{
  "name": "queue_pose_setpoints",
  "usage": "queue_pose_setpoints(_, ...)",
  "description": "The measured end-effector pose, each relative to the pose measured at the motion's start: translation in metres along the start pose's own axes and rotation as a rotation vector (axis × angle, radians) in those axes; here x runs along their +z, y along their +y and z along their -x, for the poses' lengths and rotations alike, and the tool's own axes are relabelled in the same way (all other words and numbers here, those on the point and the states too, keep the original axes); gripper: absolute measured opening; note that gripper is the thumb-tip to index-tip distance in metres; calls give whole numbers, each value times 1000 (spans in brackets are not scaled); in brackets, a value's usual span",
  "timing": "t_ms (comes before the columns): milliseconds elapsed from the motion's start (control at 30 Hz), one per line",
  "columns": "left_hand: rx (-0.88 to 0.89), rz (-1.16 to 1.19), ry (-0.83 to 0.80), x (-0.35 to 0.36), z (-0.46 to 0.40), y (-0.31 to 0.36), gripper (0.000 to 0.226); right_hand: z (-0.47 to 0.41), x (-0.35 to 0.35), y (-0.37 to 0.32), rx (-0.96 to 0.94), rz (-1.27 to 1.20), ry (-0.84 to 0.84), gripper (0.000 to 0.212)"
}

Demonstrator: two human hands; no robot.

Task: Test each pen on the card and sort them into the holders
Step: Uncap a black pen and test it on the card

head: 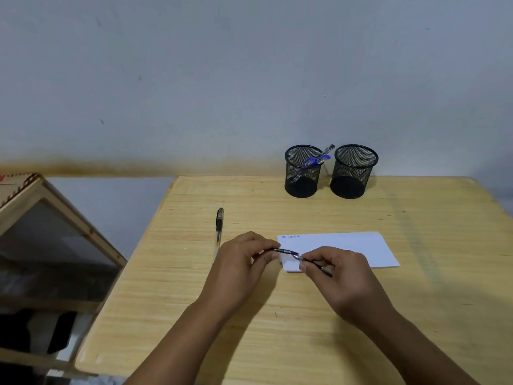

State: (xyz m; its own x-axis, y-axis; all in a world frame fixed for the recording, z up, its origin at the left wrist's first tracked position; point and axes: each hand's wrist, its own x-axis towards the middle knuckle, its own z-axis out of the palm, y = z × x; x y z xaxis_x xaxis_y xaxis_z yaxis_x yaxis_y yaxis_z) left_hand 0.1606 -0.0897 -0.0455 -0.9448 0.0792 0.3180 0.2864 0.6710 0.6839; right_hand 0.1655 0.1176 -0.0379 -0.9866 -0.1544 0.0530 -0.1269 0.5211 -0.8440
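Observation:
Both hands hold one dark pen (288, 252) just above the left end of the white card (341, 247). My left hand (244, 262) pinches its left end, which looks like the cap. My right hand (333, 270) grips the barrel, whose back end pokes out below the fingers. The card carries small blue scribbles at its top left corner. A second black-capped pen (219, 229) lies on the table left of my left hand. Two black mesh holders stand at the back: the left holder (302, 173) has blue pens in it, the right holder (354, 173) looks empty.
The wooden table (277, 315) ends at a wall behind the holders. Its left edge runs diagonally. Beyond it, a wooden framed cabinet (55, 245) with a glass panel stands lower on the left.

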Motion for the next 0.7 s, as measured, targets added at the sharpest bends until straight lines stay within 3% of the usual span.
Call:
queue_pose_setpoints(133, -137, -99, 87, -8, -6, -12, 13, 2, -7, 13, 78, -170, -15, 30)
queue_pose_setpoints(267, -238, -343, 97, -11, -14, -20, 16, 3, -10, 16, 170, -407, 4, 29)
queue_pose_setpoints(433, -318, -491, 71, -1, -18, -23, 16, 5, -9, 16, 202, -514, 64, 15)
queue_pose_setpoints(533, -320, -527, 81, 2, -14, -22, 15, 4, -7, 17, 223, -560, 97, 14)
queue_pose_setpoints(700, -240, -509, 96, 10, -1, -17, 39, 3, -8, 20, 177, -571, 92, 22)
